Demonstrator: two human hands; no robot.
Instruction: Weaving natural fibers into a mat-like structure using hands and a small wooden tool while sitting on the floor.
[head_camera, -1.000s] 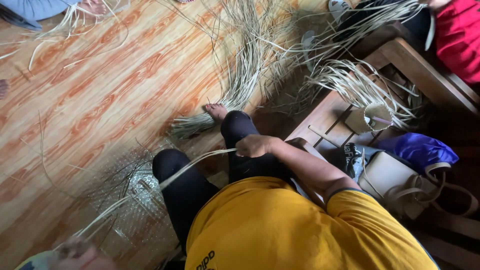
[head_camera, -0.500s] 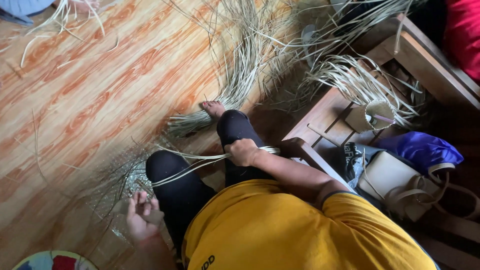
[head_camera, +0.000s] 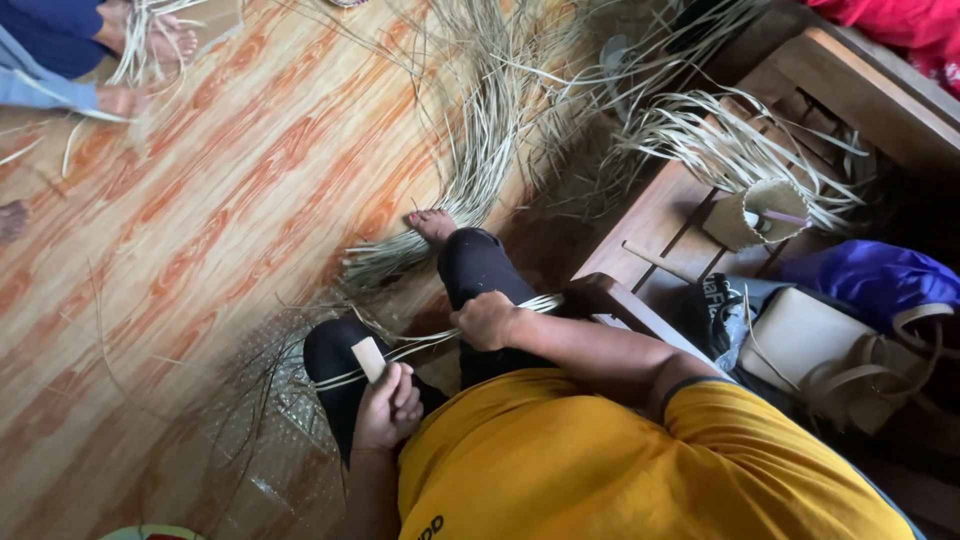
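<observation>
I sit on the floor in a yellow shirt and black trousers. My right hand (head_camera: 487, 320) is closed around a few pale reed strips (head_camera: 430, 343) that stretch across my thighs. My left hand (head_camera: 385, 405) rests by my left knee, pinching a small flat tan piece (head_camera: 368, 358) against those same strips. A partly woven mat (head_camera: 265, 385) with loose ends lies on the floor under my left leg. My bare foot (head_camera: 432, 224) touches a bundle of strips.
A big heap of loose reed strips (head_camera: 490, 130) covers the wood-patterned floor ahead. At right stand a low wooden bench (head_camera: 660, 215), a small woven basket (head_camera: 755, 210), a blue bag (head_camera: 870, 280) and a beige handbag (head_camera: 810, 345). Another person (head_camera: 60, 60) sits at top left.
My left hand came up from the mat on the floor to my left knee and now holds the tan piece on the strips. My right hand stayed on my thigh, still gripping them.
</observation>
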